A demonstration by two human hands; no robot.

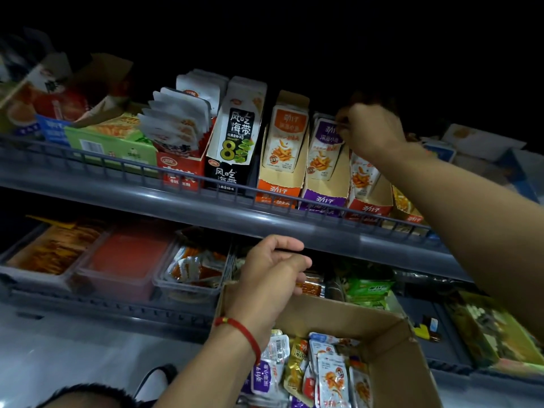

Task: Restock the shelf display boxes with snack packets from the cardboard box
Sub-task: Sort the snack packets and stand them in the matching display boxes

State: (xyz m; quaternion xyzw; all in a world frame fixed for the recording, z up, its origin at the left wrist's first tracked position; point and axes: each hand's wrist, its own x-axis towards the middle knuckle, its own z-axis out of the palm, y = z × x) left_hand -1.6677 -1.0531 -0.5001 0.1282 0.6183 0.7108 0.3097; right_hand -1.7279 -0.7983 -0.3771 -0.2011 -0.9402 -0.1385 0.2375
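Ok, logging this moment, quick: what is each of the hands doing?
Left hand: grips the cardboard box at its far rim.
Right hand: pinches the purple packets in the purple display box.

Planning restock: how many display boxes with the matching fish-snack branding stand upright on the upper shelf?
4: orange box, purple box, red box, yellow box partly behind the right arm; more may be hidden.
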